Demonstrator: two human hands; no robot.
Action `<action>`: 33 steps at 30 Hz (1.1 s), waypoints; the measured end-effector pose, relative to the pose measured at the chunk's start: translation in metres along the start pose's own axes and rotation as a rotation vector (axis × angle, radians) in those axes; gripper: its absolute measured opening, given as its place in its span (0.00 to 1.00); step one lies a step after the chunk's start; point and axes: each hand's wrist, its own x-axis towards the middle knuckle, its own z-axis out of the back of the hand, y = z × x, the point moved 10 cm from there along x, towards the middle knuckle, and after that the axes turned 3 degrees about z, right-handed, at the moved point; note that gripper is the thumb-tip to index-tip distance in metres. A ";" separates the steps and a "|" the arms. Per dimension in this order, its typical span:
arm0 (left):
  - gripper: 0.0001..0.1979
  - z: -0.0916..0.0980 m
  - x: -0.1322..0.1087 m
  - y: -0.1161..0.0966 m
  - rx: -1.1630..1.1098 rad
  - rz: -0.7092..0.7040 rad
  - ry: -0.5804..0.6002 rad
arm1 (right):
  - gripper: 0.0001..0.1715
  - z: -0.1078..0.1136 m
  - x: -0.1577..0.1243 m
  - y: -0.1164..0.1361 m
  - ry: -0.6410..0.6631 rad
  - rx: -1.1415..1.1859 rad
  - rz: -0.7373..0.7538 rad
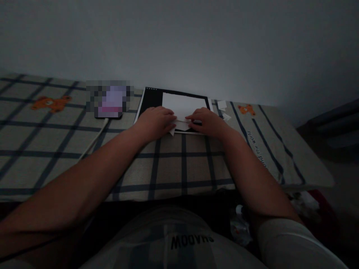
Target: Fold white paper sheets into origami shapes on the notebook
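Note:
A white sheet of paper (182, 104) lies on a black pad with a pale edge (150, 100). The part of the sheet closest to me is folded, and a pointed corner sticks out below my left hand (157, 121). That hand's fingers are closed on the left part of the fold. From the other side, my right hand (207, 122) pinches the fold with thumb and forefinger. My fingers hide part of the folded edge.
A phone (112, 101) with a white cable (94, 141) lies on the left. Small white paper scraps (222, 105) sit right of the pad. A checked cloth (134, 160) covers the table, against a wall. Below the table edge stands a plastic bottle (240, 226).

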 end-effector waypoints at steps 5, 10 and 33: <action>0.22 -0.002 0.001 0.000 -0.021 -0.007 0.003 | 0.22 0.001 0.000 -0.002 -0.014 0.020 0.016; 0.23 -0.005 0.001 -0.001 -0.019 -0.037 0.007 | 0.24 0.001 0.000 -0.003 -0.024 -0.007 0.016; 0.23 -0.006 0.001 -0.001 -0.025 -0.039 0.008 | 0.24 -0.001 0.000 -0.005 -0.042 0.003 -0.017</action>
